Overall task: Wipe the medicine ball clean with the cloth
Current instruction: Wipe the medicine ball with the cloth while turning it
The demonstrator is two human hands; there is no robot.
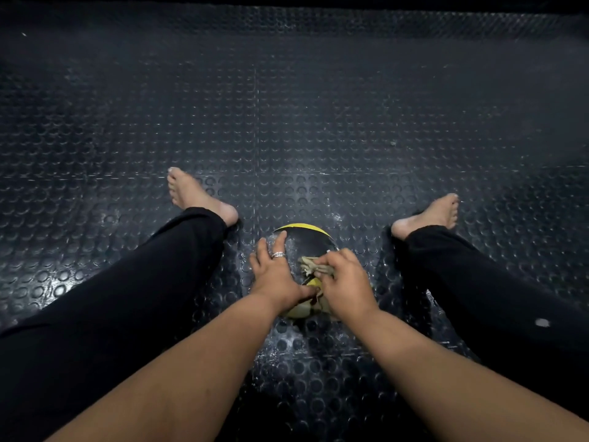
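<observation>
A black and yellow medicine ball (307, 242) sits on the floor between my outstretched legs. My left hand (277, 274), with a ring on one finger, lies flat against the ball's left side with straight fingers. My right hand (345, 282) grips a crumpled pale cloth (307, 266) and presses it on the top of the ball. My hands and the cloth hide much of the ball's near half.
The floor is a dark rubber mat with raised round studs (287, 122). My left leg (134, 282) and right leg (478, 282), in black trousers with bare feet, lie on either side of the ball. A small white scrap (541, 322) sits at the right.
</observation>
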